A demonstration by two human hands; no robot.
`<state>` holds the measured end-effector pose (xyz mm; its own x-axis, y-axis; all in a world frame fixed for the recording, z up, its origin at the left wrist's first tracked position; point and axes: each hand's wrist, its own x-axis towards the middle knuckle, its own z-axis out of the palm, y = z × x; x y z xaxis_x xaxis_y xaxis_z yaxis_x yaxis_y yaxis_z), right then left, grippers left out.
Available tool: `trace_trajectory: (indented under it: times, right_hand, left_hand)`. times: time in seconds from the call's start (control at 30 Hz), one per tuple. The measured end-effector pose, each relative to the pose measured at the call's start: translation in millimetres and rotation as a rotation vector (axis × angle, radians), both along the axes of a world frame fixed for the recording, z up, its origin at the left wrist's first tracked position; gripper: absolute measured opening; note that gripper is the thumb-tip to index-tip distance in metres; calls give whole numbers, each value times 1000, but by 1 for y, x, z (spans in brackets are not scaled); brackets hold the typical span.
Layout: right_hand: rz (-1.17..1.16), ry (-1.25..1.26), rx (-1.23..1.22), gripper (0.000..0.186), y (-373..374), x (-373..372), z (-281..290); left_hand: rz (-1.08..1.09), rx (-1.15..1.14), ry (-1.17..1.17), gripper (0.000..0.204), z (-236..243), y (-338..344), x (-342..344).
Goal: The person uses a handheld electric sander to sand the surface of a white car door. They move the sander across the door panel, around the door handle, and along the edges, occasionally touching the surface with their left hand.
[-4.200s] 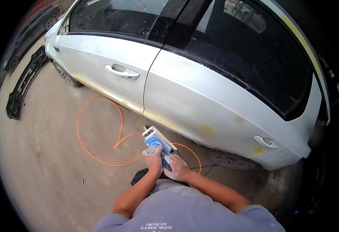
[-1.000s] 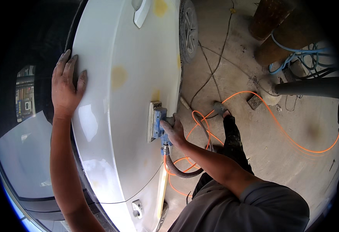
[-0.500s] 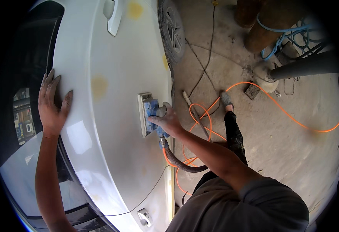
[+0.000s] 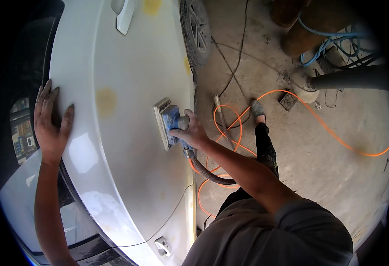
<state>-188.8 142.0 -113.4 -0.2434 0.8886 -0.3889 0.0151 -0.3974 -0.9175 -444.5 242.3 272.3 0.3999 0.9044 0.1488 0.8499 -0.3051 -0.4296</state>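
Observation:
My right hand (image 4: 193,130) is wrapped round the grip of a blue air sander (image 4: 172,120), whose pale flat pad lies against the white car door (image 4: 132,146). An orange air hose and a dark ribbed dust hose (image 4: 210,176) run from the sander's lower end. My left hand (image 4: 51,122) rests spread on the car's side by the window (image 4: 23,128), fingers apart and dusty, holding nothing. A yellowish filler patch (image 4: 106,102) shows on the panel between my hands.
Loops of orange hose (image 4: 230,128) and dark cables cross the concrete floor beside my foot (image 4: 257,107). A car wheel (image 4: 196,31) stands at the far end of the door. Rusty cylinders (image 4: 310,35), blue hose coils (image 4: 323,51) and a thick grey pipe (image 4: 354,80) are at the far right.
The sander and my right hand have shifted slightly up and left in the picture, with the pad a little more tilted. The whole car also appears shifted left. My left hand keeps its place on it.

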Motion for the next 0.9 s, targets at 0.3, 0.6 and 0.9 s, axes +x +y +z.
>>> trace_trajectory:
  times: [0.3, 0.6, 0.9]
  right_hand:
    - [21, -84, 62, 120, 28, 5, -27]
    - [97, 46, 138, 112, -45, -5, 11]
    - [-16, -105, 185, 110, 59, 5, -13]
  left_hand:
    - [-42, 23, 5, 50, -3, 5, -2]
    - [-22, 33, 60, 50, -7, -1, -8]
    - [-35, 68, 118, 52, -1, 2, -20]
